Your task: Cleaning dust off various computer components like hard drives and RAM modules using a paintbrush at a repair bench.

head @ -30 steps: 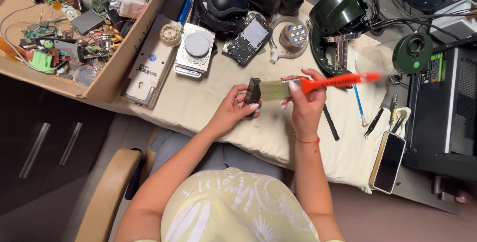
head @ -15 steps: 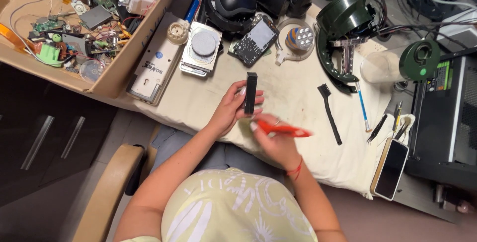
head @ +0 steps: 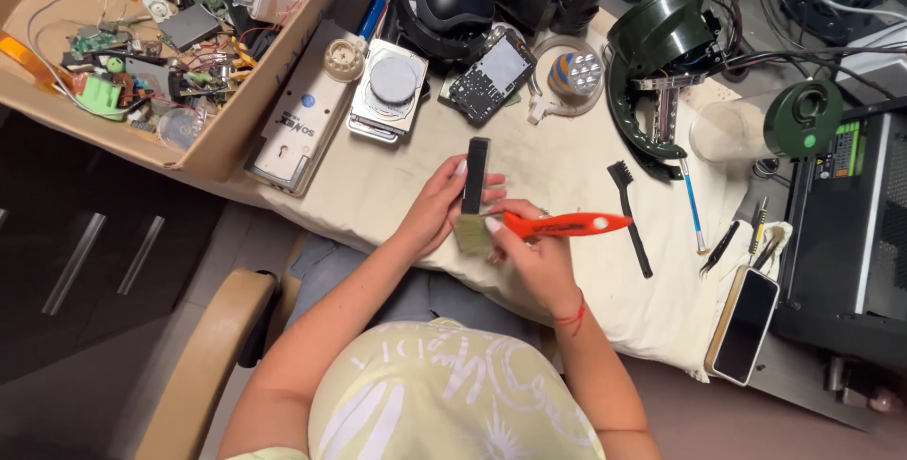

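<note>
My left hand [head: 442, 197] holds a slim black rectangular device [head: 475, 173] upright over the cloth-covered table [head: 557, 177]. My right hand [head: 535, 252] grips a brush with an orange-red handle [head: 562, 225]. Its pale bristles [head: 472, 232] sit against the lower end of the black device, and the handle points to the right.
A small black brush [head: 629, 216], a blue pen [head: 692, 212], tweezers [head: 722, 246] and a phone [head: 745, 323] lie to the right. A cardboard box of electronic parts [head: 142, 54] is at the left; a scale [head: 390, 89], circuit board [head: 491, 75] and green housing [head: 661, 63] lie beyond.
The black device went from lying sideways to standing upright in my left hand. My right hand dropped low with the brush, then came up so the bristles meet the device's lower end.
</note>
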